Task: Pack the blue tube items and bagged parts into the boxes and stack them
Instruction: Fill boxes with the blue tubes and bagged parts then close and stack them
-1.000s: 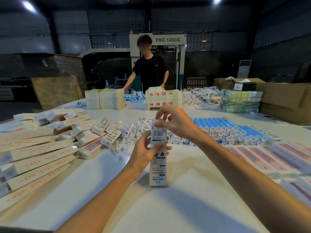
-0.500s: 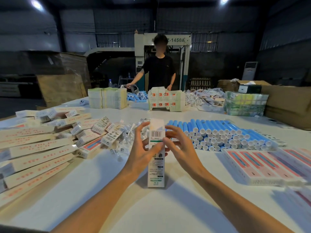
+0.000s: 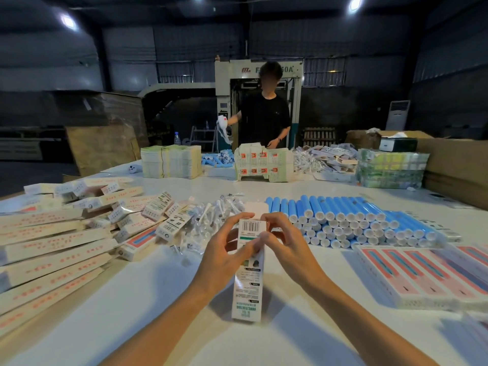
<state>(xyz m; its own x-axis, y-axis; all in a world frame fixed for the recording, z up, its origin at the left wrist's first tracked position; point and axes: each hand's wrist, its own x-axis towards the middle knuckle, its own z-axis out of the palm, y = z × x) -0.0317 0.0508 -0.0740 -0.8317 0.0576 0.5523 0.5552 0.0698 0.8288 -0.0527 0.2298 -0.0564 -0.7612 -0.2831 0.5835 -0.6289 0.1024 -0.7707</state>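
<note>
The left hand (image 3: 227, 256) grips the upper part of a tall narrow box (image 3: 248, 286), fingers curled over its left edge and thumb on the printed front. The right hand (image 3: 286, 248) pinches the same box from the other side, thumb on the front near the barcode and fingers bent behind the top. The box stands upright on the white table (image 3: 132, 320), its top flap raised behind the fingertips; whether anything is inside cannot be told.

Just beyond the hands lies a heap of bagged parts (image 3: 211, 220) in clear wrap. To the right of it the blue tubes (image 3: 356, 220) are stacked in a low pile, white caps facing the camera. To the left, long closed boxes (image 3: 52, 249) lie in overlapping rows and a loose jumble. On the right edge sits a row of pink-and-blue flat packs (image 3: 422, 276), blurred at the near end.

At the far side stand stacks of flat cartons (image 3: 171, 161) and wrapped bundles (image 3: 390, 167) — behind them a person in a black shirt (image 3: 264, 117) stands at the table.
</note>
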